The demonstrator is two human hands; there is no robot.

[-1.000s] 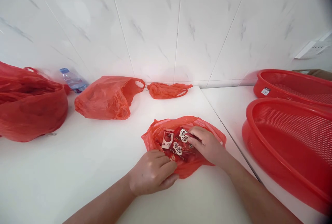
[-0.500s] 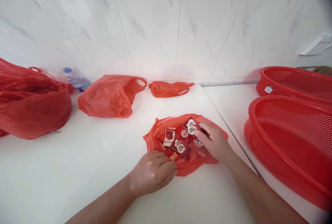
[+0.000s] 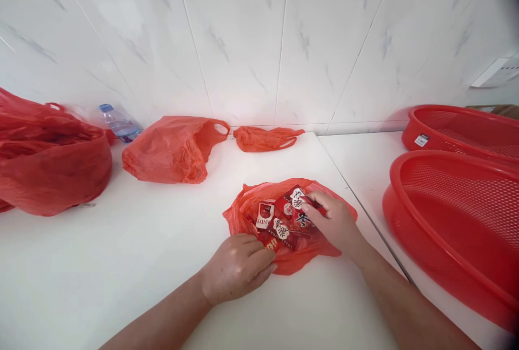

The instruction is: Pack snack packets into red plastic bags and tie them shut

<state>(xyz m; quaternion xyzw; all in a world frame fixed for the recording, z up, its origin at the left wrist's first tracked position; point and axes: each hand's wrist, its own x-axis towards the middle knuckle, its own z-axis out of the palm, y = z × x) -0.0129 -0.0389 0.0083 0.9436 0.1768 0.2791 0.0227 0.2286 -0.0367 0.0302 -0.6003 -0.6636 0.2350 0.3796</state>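
A small red plastic bag [image 3: 251, 210] lies open on the white counter [image 3: 121, 263] in front of me, with several red candy packets [image 3: 279, 228] inside. My right hand [image 3: 334, 223] is closed on one red packet [image 3: 299, 205] with white characters, held at the bag's mouth. My left hand [image 3: 237, 266] is closed, pinching the bag's near edge against the counter.
A fuller red bag [image 3: 170, 149] and a flat crumpled one [image 3: 265, 138] lie by the tiled wall. A big red bag [image 3: 48, 163] and a water bottle [image 3: 117, 123] sit far left. Two red mesh baskets [image 3: 458, 215] stand at the right.
My right hand lifted a red packet out of the pile, then lowered it slightly back toward the bag. My left hand has kept its hold on the bag's edge.
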